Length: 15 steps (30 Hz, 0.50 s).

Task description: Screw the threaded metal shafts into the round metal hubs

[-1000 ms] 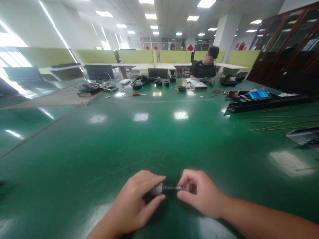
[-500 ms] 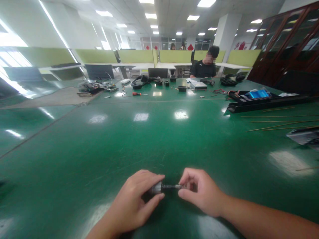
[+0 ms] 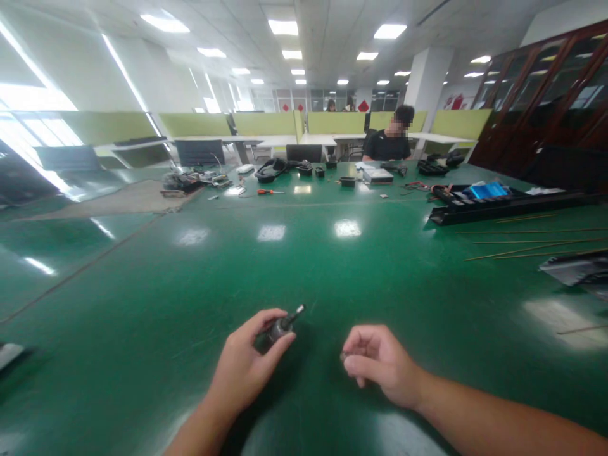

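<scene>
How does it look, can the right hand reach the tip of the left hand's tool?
Probably yes: the tool's tip sticks out past the left hand, and nothing visible stands between tip and right hand, which seems to pinch a small thing.

Tool (image 3: pixel 280 327) partly hidden, tiny piece (image 3: pixel 344 356) indistinct

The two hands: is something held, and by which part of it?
The left hand grips the dark tool by its thick body, thin shaft free. The right hand pinches a small piece; which part cannot be told.
</scene>
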Each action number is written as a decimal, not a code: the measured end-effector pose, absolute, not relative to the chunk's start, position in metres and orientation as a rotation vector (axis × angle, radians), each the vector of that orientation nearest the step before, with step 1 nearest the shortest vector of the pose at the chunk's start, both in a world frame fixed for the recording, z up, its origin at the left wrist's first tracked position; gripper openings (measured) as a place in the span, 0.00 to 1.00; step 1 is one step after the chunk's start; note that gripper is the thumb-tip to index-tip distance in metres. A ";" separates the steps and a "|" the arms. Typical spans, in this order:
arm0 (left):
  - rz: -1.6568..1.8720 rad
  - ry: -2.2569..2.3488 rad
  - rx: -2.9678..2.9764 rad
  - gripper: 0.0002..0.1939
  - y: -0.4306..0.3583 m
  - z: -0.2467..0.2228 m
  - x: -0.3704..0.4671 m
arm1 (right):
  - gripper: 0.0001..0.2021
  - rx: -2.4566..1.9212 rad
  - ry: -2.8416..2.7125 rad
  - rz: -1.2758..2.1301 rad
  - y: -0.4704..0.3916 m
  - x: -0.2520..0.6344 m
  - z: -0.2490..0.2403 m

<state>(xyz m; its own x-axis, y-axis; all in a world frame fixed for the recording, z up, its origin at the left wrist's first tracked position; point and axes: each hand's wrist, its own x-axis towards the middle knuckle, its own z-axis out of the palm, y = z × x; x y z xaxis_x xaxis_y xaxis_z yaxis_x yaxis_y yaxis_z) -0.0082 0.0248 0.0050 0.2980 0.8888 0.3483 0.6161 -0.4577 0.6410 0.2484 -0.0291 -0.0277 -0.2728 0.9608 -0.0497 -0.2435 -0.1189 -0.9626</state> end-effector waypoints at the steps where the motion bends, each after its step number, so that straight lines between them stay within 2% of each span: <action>1: 1.009 1.392 2.099 0.18 0.026 0.005 -0.009 | 0.17 -0.945 -1.169 1.579 -0.029 0.248 -0.028; 7: 1.203 1.531 1.924 0.23 0.030 0.012 -0.015 | 0.17 -0.972 -1.257 1.542 -0.027 0.246 -0.031; 11: 1.147 1.662 1.983 0.23 0.029 0.023 -0.041 | 0.16 -0.980 -1.302 1.522 -0.027 0.245 -0.032; 15: 1.049 2.059 1.934 0.22 0.017 0.037 -0.100 | 0.15 -0.980 -1.353 1.501 -0.027 0.244 -0.031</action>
